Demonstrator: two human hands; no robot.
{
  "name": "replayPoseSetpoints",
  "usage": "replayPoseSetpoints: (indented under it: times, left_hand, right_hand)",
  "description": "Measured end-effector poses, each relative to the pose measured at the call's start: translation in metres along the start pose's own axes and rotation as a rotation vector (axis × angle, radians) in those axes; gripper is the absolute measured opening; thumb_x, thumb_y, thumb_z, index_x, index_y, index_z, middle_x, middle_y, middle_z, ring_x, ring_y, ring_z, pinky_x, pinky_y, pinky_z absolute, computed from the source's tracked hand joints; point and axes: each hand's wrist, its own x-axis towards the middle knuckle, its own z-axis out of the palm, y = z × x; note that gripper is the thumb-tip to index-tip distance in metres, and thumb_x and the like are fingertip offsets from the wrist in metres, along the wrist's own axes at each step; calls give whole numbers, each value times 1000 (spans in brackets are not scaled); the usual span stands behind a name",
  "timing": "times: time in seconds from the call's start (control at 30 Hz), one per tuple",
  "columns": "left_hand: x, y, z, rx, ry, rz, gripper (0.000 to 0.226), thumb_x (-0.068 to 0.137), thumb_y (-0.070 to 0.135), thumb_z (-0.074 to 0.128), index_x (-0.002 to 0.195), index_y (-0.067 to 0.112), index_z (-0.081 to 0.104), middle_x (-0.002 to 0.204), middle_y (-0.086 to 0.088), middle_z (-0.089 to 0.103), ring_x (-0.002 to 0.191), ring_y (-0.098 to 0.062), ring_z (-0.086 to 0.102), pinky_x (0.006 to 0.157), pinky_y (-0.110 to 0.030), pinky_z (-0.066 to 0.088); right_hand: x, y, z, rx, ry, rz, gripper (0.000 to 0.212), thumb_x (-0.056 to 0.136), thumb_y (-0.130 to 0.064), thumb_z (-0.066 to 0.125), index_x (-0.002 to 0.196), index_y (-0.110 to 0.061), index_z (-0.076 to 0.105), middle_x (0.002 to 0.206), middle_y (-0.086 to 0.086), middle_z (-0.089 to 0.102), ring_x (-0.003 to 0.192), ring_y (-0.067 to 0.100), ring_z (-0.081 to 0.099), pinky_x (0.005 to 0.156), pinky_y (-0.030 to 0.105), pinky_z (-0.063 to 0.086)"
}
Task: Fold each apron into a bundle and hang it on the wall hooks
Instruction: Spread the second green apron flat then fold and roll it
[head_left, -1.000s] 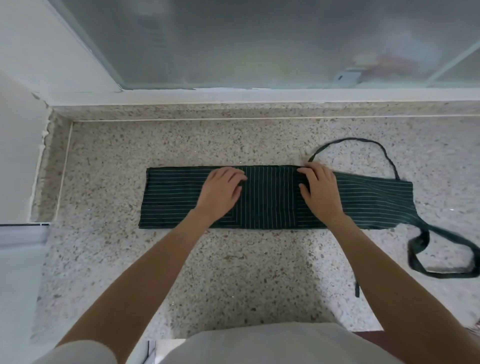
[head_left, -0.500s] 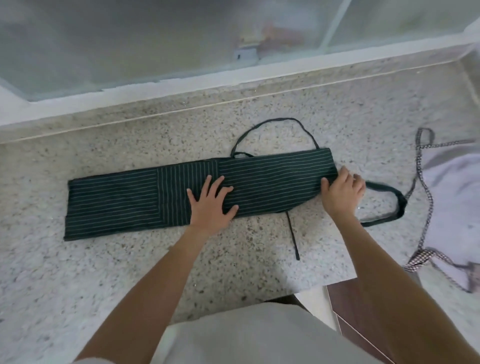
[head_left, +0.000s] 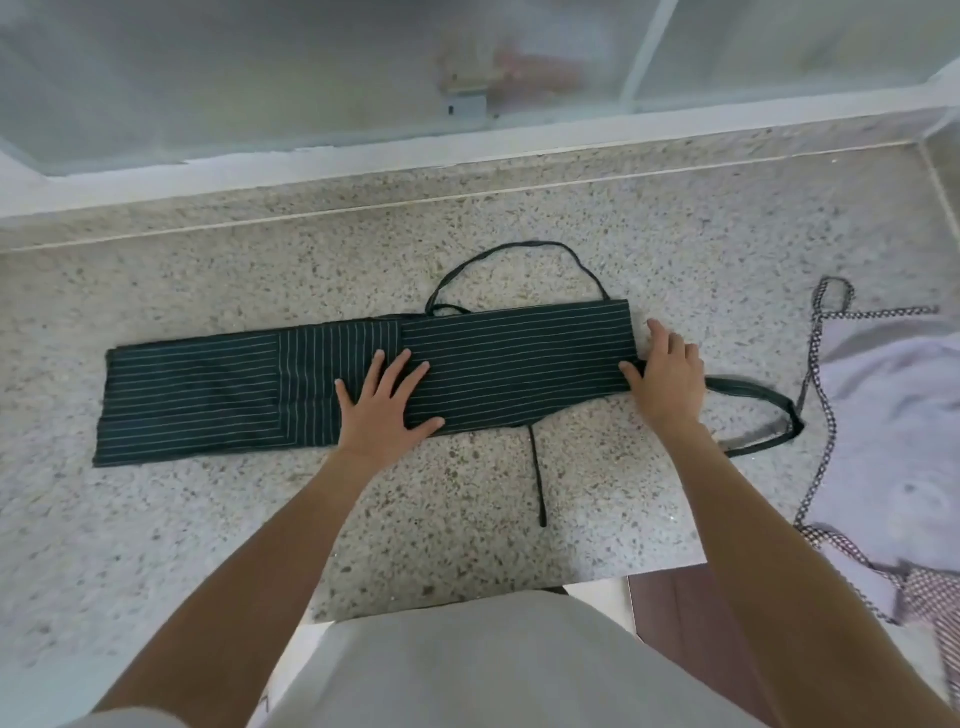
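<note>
A dark green apron (head_left: 519, 364) with thin white stripes lies folded into a long flat strip on the speckled stone counter (head_left: 208, 519). Its neck loop (head_left: 519, 254) curves out behind it, a wide strap (head_left: 758, 410) loops off its right end and a thin tie (head_left: 537, 478) trails toward me. My left hand (head_left: 384, 405) presses flat on the middle of the strip with fingers spread. My right hand (head_left: 667, 374) rests at the strip's right end, thumb on the fabric edge, fingers extended. No wall hooks are in view.
A second apron (head_left: 883, 441), pale lilac with checked trim and ties, lies crumpled on the counter at the right. A frosted window (head_left: 311, 78) with a white sill runs along the back. The counter's front edge steps back at the lower right above dark floor (head_left: 685, 623).
My view swung right, bringing the lilac apron in. My right hand slid from the strip's middle to its right end. My left hand stayed pressed on the middle.
</note>
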Motion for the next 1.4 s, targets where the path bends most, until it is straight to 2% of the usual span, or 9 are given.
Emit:
replayPoseSetpoints:
  times: [0.13, 0.33, 0.53, 0.73, 0.93, 1.1, 1.23, 1.3, 1.4]
  left_hand:
    - [-5, -6, -5, -158, 98, 53, 61, 92, 54, 40, 146, 38, 17, 157, 11, 3, 145, -18, -1, 112, -61, 9]
    - [-41, -76, -13, -408, 331, -51, 44, 94, 21, 52, 137, 22, 42, 147, -3, 31, 127, -25, 39, 97, -38, 44]
    - [-85, -177, -5, -493, 381, -307, 43, 92, 13, 54, 134, 17, 47, 135, -8, 45, 115, -27, 49, 95, -39, 45]
    - [-100, -247, -1, -339, 360, -639, 52, 91, 32, 57, 139, 21, 40, 147, -8, 32, 136, -31, 23, 111, -45, 22]
    - [-100, -266, -7, -508, 346, -780, 78, 78, 46, 69, 140, 15, 32, 135, -15, 39, 123, -33, 37, 100, -43, 37]
    - [-98, -273, -19, -823, 393, -806, 34, 89, 27, 61, 114, 6, 57, 108, -14, 64, 97, -30, 60, 77, -35, 47]
    - [-109, -256, -34, -1138, 546, -814, 16, 90, 20, 60, 103, 11, 57, 100, -8, 64, 92, -25, 60, 80, -36, 48]
    - [-116, -239, -47, -1202, 671, -766, 13, 89, 21, 62, 100, 16, 57, 90, 3, 63, 91, -22, 62, 81, -37, 52]
    - [-122, -197, -79, -1313, 781, -619, 15, 88, 19, 63, 101, 18, 57, 91, 7, 64, 86, -9, 63, 79, -30, 55]
  right_hand:
    - [-22, -27, -4, 118, 163, -167, 44, 92, -27, 54, 131, -8, 45, 121, 14, 55, 111, 30, 47, 97, 40, 38]
    - [-72, -152, 28, 334, 61, -522, 26, 92, -19, 54, 115, -9, 60, 109, 8, 63, 106, 28, 54, 94, 37, 43]
    - [-108, -272, 62, 268, -162, -775, 31, 94, -24, 51, 123, -15, 55, 130, 5, 51, 126, 25, 41, 101, 44, 39]
    - [-121, -303, 93, 44, -155, -610, 32, 86, -37, 63, 116, -26, 57, 147, 15, 36, 137, 40, 27, 105, 59, 30]
    - [-129, -278, 104, -70, -166, -629, 63, 93, -56, 14, 147, -26, 23, 156, 9, 12, 144, 29, 7, 114, 49, 11]
    - [-132, -278, 103, -28, -252, -634, 63, 92, -55, 7, 148, -27, 4, 154, 2, -11, 143, 22, -13, 115, 43, -7]
    - [-142, -268, 93, 205, -48, -652, 28, 90, -21, 57, 119, -18, 58, 141, 13, 41, 133, 30, 29, 108, 52, 29]
    - [-148, -256, 92, 130, 35, -694, 22, 82, -14, 68, 103, -19, 67, 115, 9, 58, 111, 27, 46, 90, 48, 46]
    - [-148, -248, 85, 71, -53, -805, 33, 83, -14, 66, 116, -21, 65, 109, 4, 62, 104, 28, 58, 92, 44, 44]
